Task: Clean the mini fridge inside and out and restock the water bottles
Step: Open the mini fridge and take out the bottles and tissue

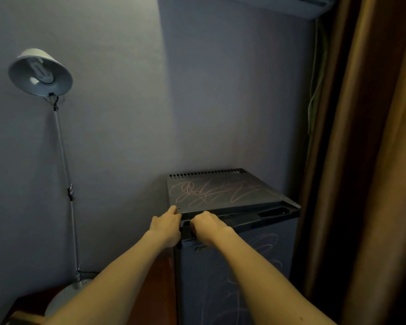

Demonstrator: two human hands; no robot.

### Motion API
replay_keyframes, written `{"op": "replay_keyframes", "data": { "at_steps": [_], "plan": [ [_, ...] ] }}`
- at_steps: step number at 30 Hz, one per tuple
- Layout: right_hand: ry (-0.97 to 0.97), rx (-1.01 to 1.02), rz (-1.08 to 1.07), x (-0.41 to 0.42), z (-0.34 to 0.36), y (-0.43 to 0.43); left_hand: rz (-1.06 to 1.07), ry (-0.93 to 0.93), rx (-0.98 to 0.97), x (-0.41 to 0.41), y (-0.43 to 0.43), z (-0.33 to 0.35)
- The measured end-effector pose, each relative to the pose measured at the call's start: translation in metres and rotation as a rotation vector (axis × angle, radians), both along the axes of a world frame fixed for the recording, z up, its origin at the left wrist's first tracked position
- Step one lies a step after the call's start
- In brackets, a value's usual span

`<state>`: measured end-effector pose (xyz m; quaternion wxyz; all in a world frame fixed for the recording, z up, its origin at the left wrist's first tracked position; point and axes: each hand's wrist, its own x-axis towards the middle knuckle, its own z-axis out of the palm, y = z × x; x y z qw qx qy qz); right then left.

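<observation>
Dim blue-walled corner: a mini fridge (223, 195) stands between a floor lamp (40, 72) and a brown curtain (373, 160), both hands at its front top-left corner
The fridge sits against the wall, with pink scribbles across its dark top and its door (232, 277). The left hand (167, 225) grips the top's front-left corner, fingers bent round the edge. The right hand (205, 227), just beside it, curls its fingers into the dark gap above the door, where their tips are hidden. An air conditioner (291, 5) hangs high on the wall
</observation>
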<state>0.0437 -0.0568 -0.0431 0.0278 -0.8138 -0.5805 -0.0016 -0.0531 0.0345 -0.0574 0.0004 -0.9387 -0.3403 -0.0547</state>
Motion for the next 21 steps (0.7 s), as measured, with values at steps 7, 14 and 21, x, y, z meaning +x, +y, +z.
{"op": "replay_keyframes", "data": {
  "at_steps": [7, 14, 21],
  "plan": [
    [0.027, -0.018, 0.043, -0.013, 0.007, -0.051, 0.035, -0.153, -0.071, -0.003, -0.048, -0.005],
    [0.077, -0.034, 0.08, -0.014, 0.007, -0.132, -0.014, -0.084, -0.141, -0.01, -0.129, 0.002],
    [0.046, 0.038, 0.066, -0.009, 0.006, -0.227, -0.052, -0.045, -0.149, -0.006, -0.222, 0.009]
  ]
}}
